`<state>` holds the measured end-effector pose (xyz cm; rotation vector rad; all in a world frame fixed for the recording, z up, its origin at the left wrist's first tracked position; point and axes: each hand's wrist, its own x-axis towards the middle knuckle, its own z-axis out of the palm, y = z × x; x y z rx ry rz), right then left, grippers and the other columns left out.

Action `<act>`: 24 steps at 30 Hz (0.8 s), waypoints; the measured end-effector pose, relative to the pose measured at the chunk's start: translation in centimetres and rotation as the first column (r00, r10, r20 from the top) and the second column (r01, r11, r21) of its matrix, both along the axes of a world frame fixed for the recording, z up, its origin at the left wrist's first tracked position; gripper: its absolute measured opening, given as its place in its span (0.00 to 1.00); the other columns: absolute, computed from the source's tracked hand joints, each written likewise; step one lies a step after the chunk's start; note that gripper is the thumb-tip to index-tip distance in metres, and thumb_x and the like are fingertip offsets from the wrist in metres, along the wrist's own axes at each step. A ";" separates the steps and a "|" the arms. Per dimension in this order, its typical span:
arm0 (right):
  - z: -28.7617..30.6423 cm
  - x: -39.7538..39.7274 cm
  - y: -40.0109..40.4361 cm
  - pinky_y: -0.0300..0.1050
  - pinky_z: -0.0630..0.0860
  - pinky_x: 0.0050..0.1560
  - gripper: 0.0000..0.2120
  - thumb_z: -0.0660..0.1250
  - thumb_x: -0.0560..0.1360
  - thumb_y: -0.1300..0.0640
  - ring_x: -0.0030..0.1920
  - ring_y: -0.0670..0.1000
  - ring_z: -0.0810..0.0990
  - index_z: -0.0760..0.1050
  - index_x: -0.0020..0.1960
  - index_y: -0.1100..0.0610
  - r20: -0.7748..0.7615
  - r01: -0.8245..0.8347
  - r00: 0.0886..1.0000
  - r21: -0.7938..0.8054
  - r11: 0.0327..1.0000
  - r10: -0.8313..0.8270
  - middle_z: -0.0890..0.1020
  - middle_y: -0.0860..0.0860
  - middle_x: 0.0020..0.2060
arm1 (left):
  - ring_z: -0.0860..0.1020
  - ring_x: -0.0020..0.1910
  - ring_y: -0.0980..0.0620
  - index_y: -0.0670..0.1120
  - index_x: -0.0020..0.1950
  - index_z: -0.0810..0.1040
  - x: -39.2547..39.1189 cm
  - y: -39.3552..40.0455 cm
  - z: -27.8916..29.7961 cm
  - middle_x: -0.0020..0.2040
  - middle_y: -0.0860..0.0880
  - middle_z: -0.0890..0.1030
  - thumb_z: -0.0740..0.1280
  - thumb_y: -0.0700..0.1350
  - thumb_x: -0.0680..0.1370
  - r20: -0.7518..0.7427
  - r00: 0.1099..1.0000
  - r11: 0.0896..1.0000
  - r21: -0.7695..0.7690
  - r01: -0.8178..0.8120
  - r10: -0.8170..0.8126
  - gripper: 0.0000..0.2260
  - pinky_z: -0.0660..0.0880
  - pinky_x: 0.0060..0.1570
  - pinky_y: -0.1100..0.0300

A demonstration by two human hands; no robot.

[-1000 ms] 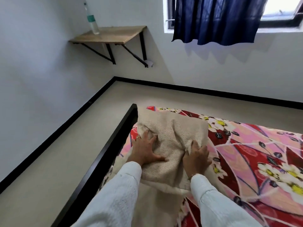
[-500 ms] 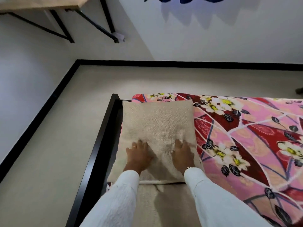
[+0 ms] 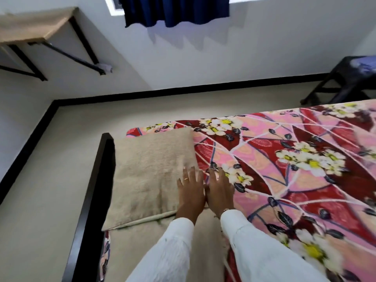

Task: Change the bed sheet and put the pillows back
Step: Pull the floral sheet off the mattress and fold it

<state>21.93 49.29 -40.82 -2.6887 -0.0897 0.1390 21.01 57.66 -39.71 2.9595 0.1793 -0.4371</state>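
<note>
A beige pillow lies flat at the head corner of the bed, against the black headboard. A second beige pillow lies nearer me, partly under my sleeves. The pink and red floral sheet covers the mattress. My left hand rests with straight fingers on the far pillow's right edge. Right beside it, my right hand lies flat with spread fingers on the sheet. Neither hand holds anything.
A wooden wall shelf on black brackets hangs at the upper left. A dark blue curtain covers the window. A black chair stands at the far right. Beige floor runs along the bed's left side.
The pillow went from bunched under my hands to lying flat. Both hands slid right to its right edge, and the right hand is now on the sheet. The view swung right.
</note>
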 end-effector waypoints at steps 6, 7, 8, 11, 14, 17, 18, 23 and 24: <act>3.6 -3.9 -15.2 0.64 0.72 0.53 0.21 0.70 0.70 0.60 0.59 0.65 0.75 0.74 0.62 0.58 0.077 0.104 0.992 -0.006 0.995 -0.103 0.73 0.64 0.62 | 0.81 0.50 0.39 0.45 0.54 0.78 -2.5 -14.1 2.1 0.51 0.41 0.82 0.70 0.45 0.63 0.237 0.950 0.977 -0.014 0.214 -0.204 0.20 0.80 0.40 0.48; 4.2 -4.6 -18.2 0.64 0.72 0.54 0.20 0.69 0.71 0.60 0.60 0.65 0.75 0.73 0.63 0.58 0.076 0.113 0.991 -0.024 0.993 -0.110 0.73 0.64 0.63 | 0.82 0.50 0.39 0.45 0.55 0.75 -3.1 -17.2 2.3 0.51 0.41 0.83 0.68 0.44 0.63 0.263 0.938 0.968 -0.044 0.246 -0.226 0.20 0.80 0.40 0.49; 4.8 -5.5 -21.5 0.64 0.72 0.54 0.20 0.68 0.71 0.61 0.61 0.65 0.74 0.72 0.63 0.58 0.084 0.119 0.990 -0.042 0.992 -0.115 0.72 0.64 0.63 | 0.81 0.51 0.39 0.45 0.56 0.75 -3.9 -20.6 3.3 0.51 0.41 0.83 0.69 0.44 0.63 0.267 0.931 0.959 -0.065 0.276 -0.250 0.21 0.80 0.41 0.50; 6.0 -8.2 -31.2 0.62 0.77 0.43 0.22 0.75 0.63 0.62 0.52 0.63 0.80 0.77 0.57 0.58 0.130 0.179 0.978 -0.115 0.977 -0.163 0.78 0.63 0.56 | 0.80 0.53 0.38 0.42 0.57 0.78 -6.6 -30.3 4.2 0.53 0.41 0.82 0.74 0.43 0.62 0.262 0.903 0.924 -0.080 0.373 -0.342 0.24 0.80 0.44 0.49; 7.1 -11.3 -41.2 0.61 0.77 0.43 0.21 0.76 0.63 0.62 0.51 0.61 0.81 0.78 0.55 0.58 0.109 0.259 0.963 -0.117 0.959 -0.246 0.79 0.61 0.55 | 0.75 0.62 0.38 0.43 0.66 0.73 -8.3 -40.4 4.5 0.62 0.40 0.77 0.64 0.44 0.70 0.238 0.867 0.880 -0.086 0.467 -0.437 0.24 0.77 0.54 0.45; 7.4 -14.1 -51.3 0.62 0.76 0.48 0.20 0.72 0.67 0.63 0.55 0.62 0.79 0.76 0.59 0.57 0.155 0.384 0.917 -0.100 0.918 -0.367 0.76 0.61 0.60 | 0.71 0.66 0.39 0.43 0.68 0.70 -9.2 -50.7 4.1 0.65 0.42 0.74 0.52 0.47 0.74 0.220 0.796 0.802 -0.086 0.592 -0.564 0.24 0.72 0.61 0.45; 7.7 -15.1 -54.5 0.61 0.74 0.52 0.21 0.71 0.69 0.62 0.58 0.63 0.77 0.74 0.61 0.56 0.177 0.421 0.899 -0.101 0.901 -0.400 0.74 0.61 0.62 | 0.73 0.65 0.40 0.43 0.66 0.72 -9.5 -54.0 4.3 0.64 0.42 0.76 0.50 0.48 0.72 0.219 0.775 0.778 -0.093 0.621 -0.592 0.26 0.74 0.59 0.46; 7.9 -19.0 -68.4 0.56 0.58 0.69 0.22 0.56 0.79 0.57 0.73 0.57 0.58 0.58 0.73 0.52 0.244 0.625 0.768 -0.076 0.777 -0.593 0.55 0.57 0.74 | 0.77 0.60 0.41 0.45 0.62 0.76 -11.5 -69.1 7.0 0.60 0.44 0.79 0.68 0.44 0.68 0.223 0.628 0.611 -0.148 0.777 -0.745 0.21 0.79 0.50 0.47; 7.9 -19.6 -70.6 0.56 0.57 0.69 0.22 0.55 0.80 0.57 0.73 0.57 0.58 0.58 0.73 0.52 0.252 0.654 0.744 -0.083 0.752 -0.619 0.55 0.57 0.74 | 0.73 0.64 0.41 0.44 0.66 0.73 -11.8 -71.4 7.2 0.64 0.44 0.75 0.68 0.44 0.71 0.248 0.596 0.572 -0.169 0.803 -0.764 0.23 0.76 0.56 0.45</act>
